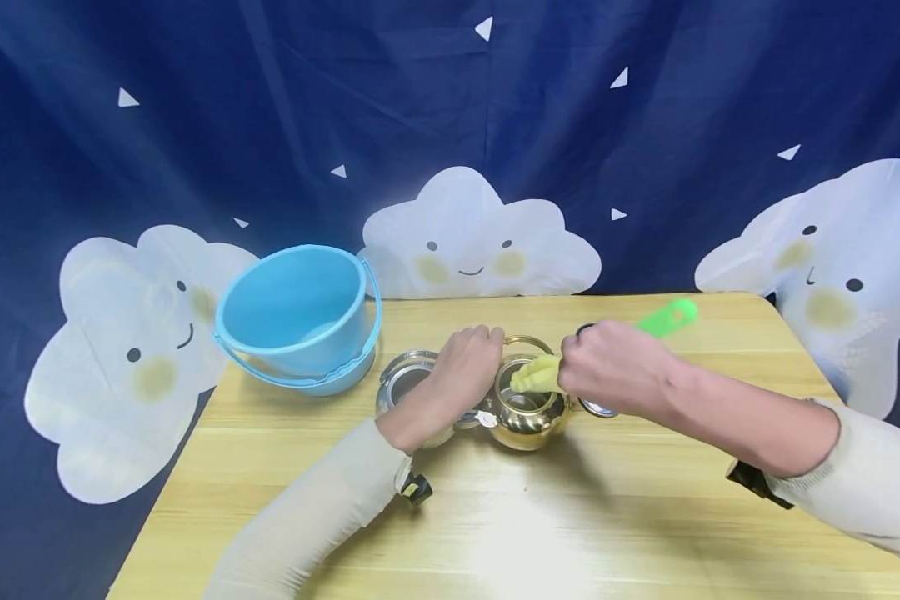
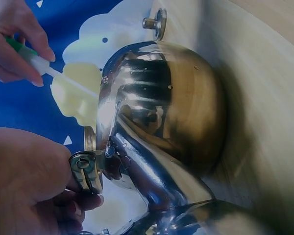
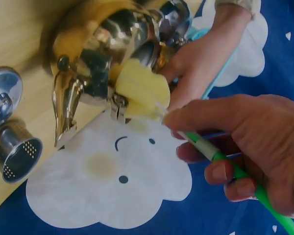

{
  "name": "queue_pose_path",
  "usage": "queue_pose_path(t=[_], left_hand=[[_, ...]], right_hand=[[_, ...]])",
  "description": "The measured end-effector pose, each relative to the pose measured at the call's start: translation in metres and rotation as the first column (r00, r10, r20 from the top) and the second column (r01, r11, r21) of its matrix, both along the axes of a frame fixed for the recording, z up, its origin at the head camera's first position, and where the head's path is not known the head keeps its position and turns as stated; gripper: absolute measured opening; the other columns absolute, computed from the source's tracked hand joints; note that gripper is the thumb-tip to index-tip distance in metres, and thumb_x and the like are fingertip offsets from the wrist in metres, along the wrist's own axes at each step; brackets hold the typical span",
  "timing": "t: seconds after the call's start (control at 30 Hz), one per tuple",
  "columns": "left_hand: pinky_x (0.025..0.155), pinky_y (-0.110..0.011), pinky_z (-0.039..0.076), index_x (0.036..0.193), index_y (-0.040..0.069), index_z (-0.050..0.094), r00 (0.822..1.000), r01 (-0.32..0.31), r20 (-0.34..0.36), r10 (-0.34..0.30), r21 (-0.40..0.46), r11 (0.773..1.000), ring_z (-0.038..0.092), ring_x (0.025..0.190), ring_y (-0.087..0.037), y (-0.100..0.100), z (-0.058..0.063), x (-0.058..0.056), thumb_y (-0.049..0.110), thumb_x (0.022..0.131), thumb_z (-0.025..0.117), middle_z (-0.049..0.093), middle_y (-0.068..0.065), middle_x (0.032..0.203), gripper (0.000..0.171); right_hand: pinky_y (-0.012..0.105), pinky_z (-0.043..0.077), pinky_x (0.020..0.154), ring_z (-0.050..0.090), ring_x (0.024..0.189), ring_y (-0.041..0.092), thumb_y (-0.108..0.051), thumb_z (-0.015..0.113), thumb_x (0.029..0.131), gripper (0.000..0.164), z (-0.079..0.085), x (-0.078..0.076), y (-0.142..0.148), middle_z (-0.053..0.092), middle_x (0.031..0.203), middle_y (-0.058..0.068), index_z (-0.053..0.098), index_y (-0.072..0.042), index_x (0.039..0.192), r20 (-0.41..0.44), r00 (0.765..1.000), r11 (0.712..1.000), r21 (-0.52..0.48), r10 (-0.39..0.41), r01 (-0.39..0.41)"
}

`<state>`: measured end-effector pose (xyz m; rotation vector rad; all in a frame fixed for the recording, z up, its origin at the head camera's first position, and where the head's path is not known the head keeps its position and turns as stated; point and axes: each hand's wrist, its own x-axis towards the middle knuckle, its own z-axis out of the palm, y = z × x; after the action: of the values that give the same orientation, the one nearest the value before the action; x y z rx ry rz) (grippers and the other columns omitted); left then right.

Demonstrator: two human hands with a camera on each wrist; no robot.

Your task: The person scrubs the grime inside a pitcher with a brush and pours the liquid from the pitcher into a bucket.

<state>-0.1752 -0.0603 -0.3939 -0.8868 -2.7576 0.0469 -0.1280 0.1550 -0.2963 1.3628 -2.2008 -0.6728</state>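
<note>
My left hand [image 1: 468, 360] grips the handle of a shiny gold-coloured teapot [image 1: 528, 429] on the table. The lid is off, and the round mouth faces up. In my right hand [image 1: 617, 365] is a sponge brush with a green handle [image 1: 669, 318], pinched near its white neck. Its yellow sponge head [image 3: 143, 89] is at the teapot's mouth in the right wrist view. A silver teapot [image 1: 397, 387] stands to the left, partly hidden by my left forearm. One spout [image 2: 154, 166] shows close up in the left wrist view.
A light blue bucket [image 1: 300, 346] stands at the table's back left. Beyond the gold teapot lie a perforated metal strainer [image 3: 17, 152] and a round metal lid [image 3: 6, 93]. A dark blue curtain [image 1: 450, 92] with cloud prints hangs behind the wooden table [image 1: 420, 533].
</note>
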Motion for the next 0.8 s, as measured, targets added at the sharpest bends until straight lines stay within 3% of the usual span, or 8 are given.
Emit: queue_pose_path(t=[0.1, 0.23, 0.47, 0.57, 0.63, 0.8], left_hand=[[0.054, -0.025, 0.046, 0.093, 0.006, 0.063, 1.0, -0.011, 0.008, 0.011, 0.009, 1.0, 0.051, 0.064, -0.015, 0.0, 0.0, 0.0, -0.001, 0.098, 0.054, 0.06, -0.004, 0.075, 0.012], [0.053, -0.026, 0.046, 0.093, 0.006, 0.063, 1.0, -0.017, 0.014, 0.017, 0.023, 1.0, 0.052, 0.063, -0.015, 0.001, 0.0, 0.001, -0.002, 0.097, 0.055, 0.061, -0.004, 0.075, 0.011], [0.054, -0.027, 0.046, 0.097, 0.005, 0.062, 0.998, -0.03, 0.053, 0.027, 0.051, 0.998, 0.053, 0.063, -0.016, 0.0, 0.002, 0.0, -0.002, 0.093, 0.059, 0.061, -0.005, 0.075, 0.009], [0.055, -0.027, 0.047, 0.098, 0.005, 0.061, 0.996, -0.038, 0.079, 0.034, 0.053, 0.998, 0.053, 0.064, -0.017, 0.0, 0.002, 0.0, -0.001, 0.095, 0.057, 0.06, -0.005, 0.076, 0.008], [0.056, -0.027, 0.047, 0.099, 0.005, 0.061, 0.995, -0.043, 0.097, 0.038, 0.052, 0.998, 0.053, 0.065, -0.017, 0.0, 0.002, -0.001, 0.0, 0.096, 0.056, 0.06, -0.005, 0.077, 0.007], [0.057, -0.028, 0.049, 0.1, 0.005, 0.06, 0.993, -0.045, 0.113, 0.039, 0.048, 0.998, 0.054, 0.065, -0.018, 0.0, 0.001, -0.001, 0.002, 0.099, 0.055, 0.06, -0.005, 0.077, 0.006]], right_hand=[[0.03, 0.047, 0.043, 0.046, 0.047, 0.013, 0.003, 0.069, 0.07, 0.027, 0.003, -0.009, 0.003, 0.056, 0.055, -0.001, 0.059, -0.018, 0.056, 0.122, 0.992, 0.999, -0.001, -0.039, 0.04], [0.03, 0.045, 0.044, 0.044, 0.049, 0.012, -0.004, 0.073, 0.075, 0.025, 0.007, -0.016, 0.008, 0.057, 0.058, -0.004, 0.06, -0.019, 0.059, 0.267, 0.956, 0.992, 0.002, -0.122, 0.126], [0.025, 0.041, 0.043, 0.039, 0.049, 0.009, -0.001, 0.073, 0.076, 0.028, 0.004, -0.014, 0.013, 0.055, 0.06, -0.006, 0.059, -0.02, 0.06, 0.314, 0.943, 0.992, -0.025, -0.112, 0.126], [0.026, 0.041, 0.046, 0.041, 0.051, 0.008, -0.009, 0.076, 0.077, 0.027, 0.002, -0.017, 0.016, 0.053, 0.061, -0.008, 0.058, -0.021, 0.061, 0.377, 0.92, 0.989, -0.052, -0.108, 0.137], [0.026, 0.041, 0.049, 0.042, 0.053, 0.007, -0.015, 0.079, 0.08, 0.027, 0.0, -0.02, 0.02, 0.052, 0.062, -0.01, 0.059, -0.022, 0.063, 0.451, 0.883, 0.984, -0.051, -0.13, 0.171], [0.021, 0.038, 0.051, 0.041, 0.053, 0.003, -0.023, 0.08, 0.086, 0.028, -0.001, -0.025, 0.028, 0.049, 0.063, -0.015, 0.06, -0.027, 0.067, 0.649, 0.737, 0.959, -0.035, -0.191, 0.28]])
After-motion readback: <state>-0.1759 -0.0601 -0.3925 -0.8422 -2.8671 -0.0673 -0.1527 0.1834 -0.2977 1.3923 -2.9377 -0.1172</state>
